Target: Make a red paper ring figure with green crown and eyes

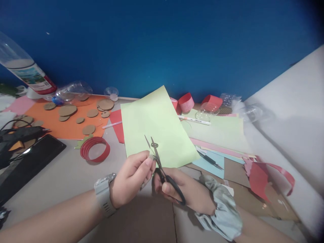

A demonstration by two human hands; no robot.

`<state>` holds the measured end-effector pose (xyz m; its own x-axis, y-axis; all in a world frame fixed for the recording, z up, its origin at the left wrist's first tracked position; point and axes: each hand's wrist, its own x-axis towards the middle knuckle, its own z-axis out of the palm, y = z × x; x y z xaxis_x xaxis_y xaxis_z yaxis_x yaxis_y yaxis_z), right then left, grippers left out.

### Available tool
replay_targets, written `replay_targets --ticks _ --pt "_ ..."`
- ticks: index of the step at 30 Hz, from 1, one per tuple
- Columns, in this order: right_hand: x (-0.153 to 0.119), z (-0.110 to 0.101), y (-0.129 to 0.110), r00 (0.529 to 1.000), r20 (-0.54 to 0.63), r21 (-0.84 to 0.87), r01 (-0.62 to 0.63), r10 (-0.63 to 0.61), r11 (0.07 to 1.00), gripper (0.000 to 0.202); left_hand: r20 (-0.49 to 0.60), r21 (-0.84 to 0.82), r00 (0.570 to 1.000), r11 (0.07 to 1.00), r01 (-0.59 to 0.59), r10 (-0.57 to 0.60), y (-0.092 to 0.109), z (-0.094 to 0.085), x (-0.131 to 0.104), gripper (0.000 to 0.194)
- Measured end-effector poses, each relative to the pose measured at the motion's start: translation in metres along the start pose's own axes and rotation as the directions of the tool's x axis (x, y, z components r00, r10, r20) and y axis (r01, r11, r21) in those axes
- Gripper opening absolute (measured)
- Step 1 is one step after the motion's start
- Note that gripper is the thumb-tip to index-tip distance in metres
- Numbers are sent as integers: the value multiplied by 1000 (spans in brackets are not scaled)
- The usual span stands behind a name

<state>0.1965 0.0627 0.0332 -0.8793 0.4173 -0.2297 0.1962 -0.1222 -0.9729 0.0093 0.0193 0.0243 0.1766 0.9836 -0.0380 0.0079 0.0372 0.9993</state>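
My right hand (pixel 174 187) is closed around the black handles of a pair of scissors (pixel 164 173). Their blades point up and away, slightly parted, over a light green sheet of paper (pixel 149 118). Beside the blades, my left hand (pixel 135 175) is closed in a pinch, thumb against fingers. Whatever lies between those fingertips is too small and partly hidden to name. A small dark roundish piece (pixel 154 145) shows by the blades. To the left of my left hand, a ring of red paper or tape (pixel 95 149) rests on the table.
Cardboard discs (pixel 68 110) lie on orange paper (pixel 60 126) at the left, near a bottle (pixel 32 74) and a black glue gun (pixel 19 135). A white marker (pixel 194 119), red paper rings (pixel 186 102), a craft knife (pixel 210 159) and paper scraps (pixel 258 180) are at the right. A blue wall (pixel 162 47) stands behind.
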Motion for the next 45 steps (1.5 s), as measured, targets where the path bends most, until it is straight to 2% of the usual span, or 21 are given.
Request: replay_targets --ticks 11,45 --pt "0 1 -2 999 -17 -8 -30 30 1000 57 -18 5 1000 1000 -1 1 1 0 2 47" --pt "0 1 1 1000 -28 -42 6 -7 999 54 -52 -18 998 1000 22 -23 0 1 1 49"
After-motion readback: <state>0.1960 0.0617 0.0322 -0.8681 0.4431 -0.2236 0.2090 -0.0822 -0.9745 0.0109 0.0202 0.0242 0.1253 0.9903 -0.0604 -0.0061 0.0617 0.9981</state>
